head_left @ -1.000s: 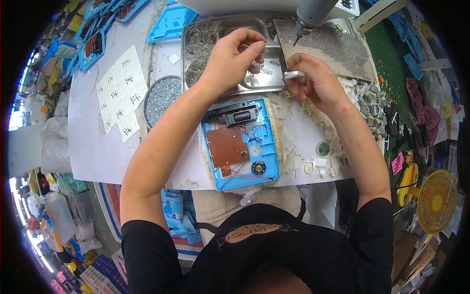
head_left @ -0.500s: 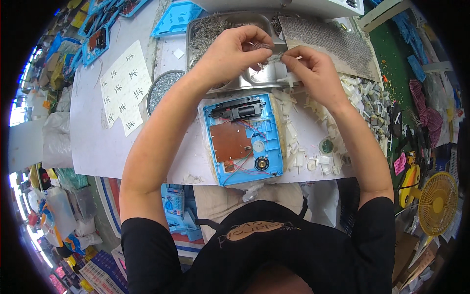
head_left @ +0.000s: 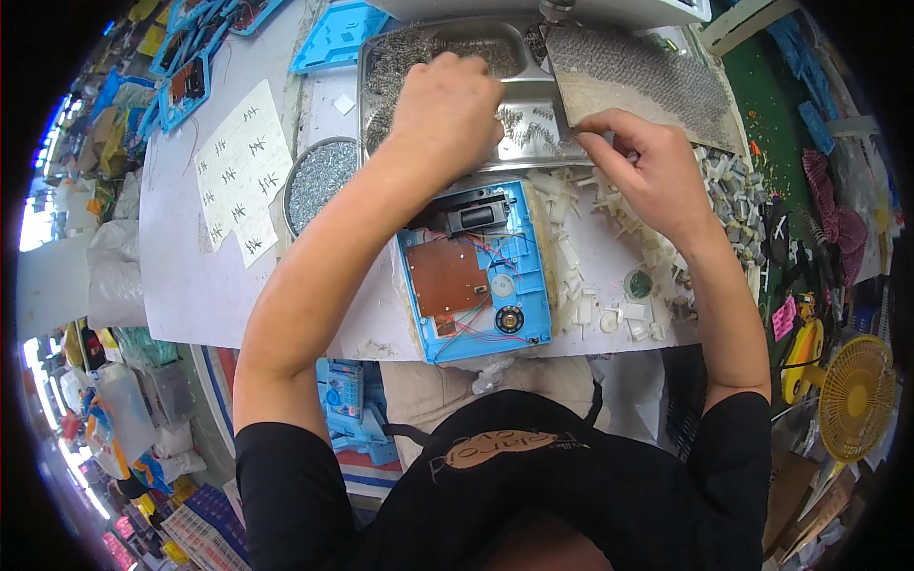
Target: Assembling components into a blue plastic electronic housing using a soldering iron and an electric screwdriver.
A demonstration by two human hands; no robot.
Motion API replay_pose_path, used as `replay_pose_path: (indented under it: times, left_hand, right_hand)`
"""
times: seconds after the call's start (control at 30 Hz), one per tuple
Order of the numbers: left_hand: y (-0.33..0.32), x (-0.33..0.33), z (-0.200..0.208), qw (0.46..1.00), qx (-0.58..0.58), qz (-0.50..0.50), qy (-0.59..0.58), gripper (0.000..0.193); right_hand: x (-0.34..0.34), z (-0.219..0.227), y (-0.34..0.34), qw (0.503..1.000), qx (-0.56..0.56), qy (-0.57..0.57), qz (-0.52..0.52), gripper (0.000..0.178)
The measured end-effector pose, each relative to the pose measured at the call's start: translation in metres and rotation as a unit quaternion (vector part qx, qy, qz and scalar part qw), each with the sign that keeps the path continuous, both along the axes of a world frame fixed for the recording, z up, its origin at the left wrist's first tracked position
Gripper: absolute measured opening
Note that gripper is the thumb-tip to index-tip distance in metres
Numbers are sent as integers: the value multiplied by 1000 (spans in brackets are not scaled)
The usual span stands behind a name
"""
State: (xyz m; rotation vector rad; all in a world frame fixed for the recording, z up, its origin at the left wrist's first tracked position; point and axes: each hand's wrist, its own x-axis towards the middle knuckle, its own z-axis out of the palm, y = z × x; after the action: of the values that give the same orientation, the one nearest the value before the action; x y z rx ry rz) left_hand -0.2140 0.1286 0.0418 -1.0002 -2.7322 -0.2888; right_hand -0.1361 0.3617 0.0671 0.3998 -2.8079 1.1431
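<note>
My left hand (head_left: 447, 109) is over the metal compartment tray (head_left: 526, 157), back of the hand up. Its fingers are curled and closed; the fingertips and whatever they hold are hidden. Small metal springs (head_left: 390, 62) fill the tray's left compartment, and a smaller heap of springs (head_left: 526, 128) lies in the near right one. By the tray's right edge is my right hand (head_left: 647, 167), thumb and forefinger brought together; anything between them is too small to make out. Nearer to me lies an open blue plastic casing (head_left: 533, 257) with a brown board, coloured wires and a round speaker.
Left of the tray stands a round dish of small metal parts (head_left: 319, 176), beside a marked paper sheet (head_left: 246, 167). A board covered with rows of small parts (head_left: 638, 81) lies right of the tray. White plastic pieces (head_left: 571, 257) are scattered right of the casing.
My hands have moved apart. The left one went left and slightly down over the springs; the right one shifted right and down. Springs in the near right compartment are now uncovered.
</note>
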Motion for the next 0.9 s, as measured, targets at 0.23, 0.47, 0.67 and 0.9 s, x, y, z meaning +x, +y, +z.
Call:
replay_pose_path:
  times: [0.23, 0.47, 0.67, 0.9]
  left_hand:
    - [-29, 99, 65, 763, 459, 6, -456, 25]
    - [-26, 203, 12, 413, 627, 90, -654, 12]
    - [-23, 217, 2, 346, 668, 98, -651, 9]
    - [-22, 229, -1, 461, 636, 93, -612, 11]
  right_hand:
    - [66, 8, 12, 924, -278, -264, -12, 21]
    - [137, 5, -11, 985, -133, 46, 103, 29]
    - [137, 10, -17, 980, -57, 111, 157, 33]
    - [141, 6, -29, 977, -38, 104, 184, 43]
